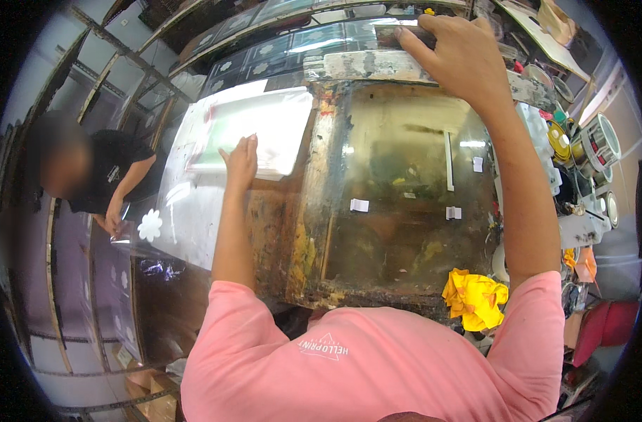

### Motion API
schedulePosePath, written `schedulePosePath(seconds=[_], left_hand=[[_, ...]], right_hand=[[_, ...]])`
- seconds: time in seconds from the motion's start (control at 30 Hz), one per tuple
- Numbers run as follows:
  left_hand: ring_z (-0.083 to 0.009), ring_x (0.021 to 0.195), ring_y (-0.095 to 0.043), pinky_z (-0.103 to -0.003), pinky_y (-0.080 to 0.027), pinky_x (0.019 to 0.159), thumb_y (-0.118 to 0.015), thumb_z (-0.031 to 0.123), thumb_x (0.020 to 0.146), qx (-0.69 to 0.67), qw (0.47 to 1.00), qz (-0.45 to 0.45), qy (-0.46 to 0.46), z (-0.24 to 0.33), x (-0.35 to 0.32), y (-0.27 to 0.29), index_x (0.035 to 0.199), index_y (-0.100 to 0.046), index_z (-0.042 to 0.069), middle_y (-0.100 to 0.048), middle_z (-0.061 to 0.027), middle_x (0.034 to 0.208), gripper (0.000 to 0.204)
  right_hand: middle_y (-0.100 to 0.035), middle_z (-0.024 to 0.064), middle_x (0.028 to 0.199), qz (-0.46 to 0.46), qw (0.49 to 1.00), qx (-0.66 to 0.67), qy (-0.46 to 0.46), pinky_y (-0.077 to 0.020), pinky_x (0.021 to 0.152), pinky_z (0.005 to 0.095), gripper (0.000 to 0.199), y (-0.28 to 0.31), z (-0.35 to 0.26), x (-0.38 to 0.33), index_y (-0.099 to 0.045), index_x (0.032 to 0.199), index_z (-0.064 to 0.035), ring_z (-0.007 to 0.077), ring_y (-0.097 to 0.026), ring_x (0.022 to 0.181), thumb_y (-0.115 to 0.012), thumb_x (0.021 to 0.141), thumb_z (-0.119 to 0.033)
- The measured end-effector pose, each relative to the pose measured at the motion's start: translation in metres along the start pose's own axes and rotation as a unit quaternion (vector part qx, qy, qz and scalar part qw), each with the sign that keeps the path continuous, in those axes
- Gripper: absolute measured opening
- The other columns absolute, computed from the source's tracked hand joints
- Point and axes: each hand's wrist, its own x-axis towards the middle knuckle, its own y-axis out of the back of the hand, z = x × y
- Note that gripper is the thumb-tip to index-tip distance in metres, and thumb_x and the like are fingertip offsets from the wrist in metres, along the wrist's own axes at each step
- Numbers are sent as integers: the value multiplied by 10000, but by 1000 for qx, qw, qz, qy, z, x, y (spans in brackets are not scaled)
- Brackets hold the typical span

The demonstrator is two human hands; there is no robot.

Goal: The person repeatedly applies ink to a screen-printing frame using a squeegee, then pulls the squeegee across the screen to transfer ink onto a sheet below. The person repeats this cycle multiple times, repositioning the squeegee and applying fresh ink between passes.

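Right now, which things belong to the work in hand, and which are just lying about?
Likely in use:
glossy white sheet, at the left hand
dark piece, at the right hand

Seemingly lying about:
crumpled yellow cloth
small white scraps
cans at far right

A: Where does the head view look from?
B: The person's head, facing down past the shirt (377, 366) onto the table (398, 246).
A: How near?
B: Close; the shirt fills the near middle, while the fisheye reaches a co-worker (106, 169) at left and cans (595, 144) at right.
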Motion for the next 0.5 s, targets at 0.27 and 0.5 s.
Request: schedulePosePath(seconds=[0.27,0.5], left_hand=[[-376,1366,-601,-670,-98,1286,-403,463,1142,34,971,-60,-230,131,-66,-52,1348,-723,69,-719,-185,1352,549],[-455,1616,-218,-665,-30,1300,-539,918,837,21,918,-139,-370,233,-135,-153,1626,-463,109,-296,-207,1737,1133]], right_hand=[[-728,223,774,-9,999,28,-17,-444,879,516,560,7,-2,7,-738,743,12,395,-715,798,-598,965,-483],[-747,238,813,-48,998,26,-18,-464,908,525,583,3,1,5,-769,845,9,393,-728,840,-528,985,-502]])
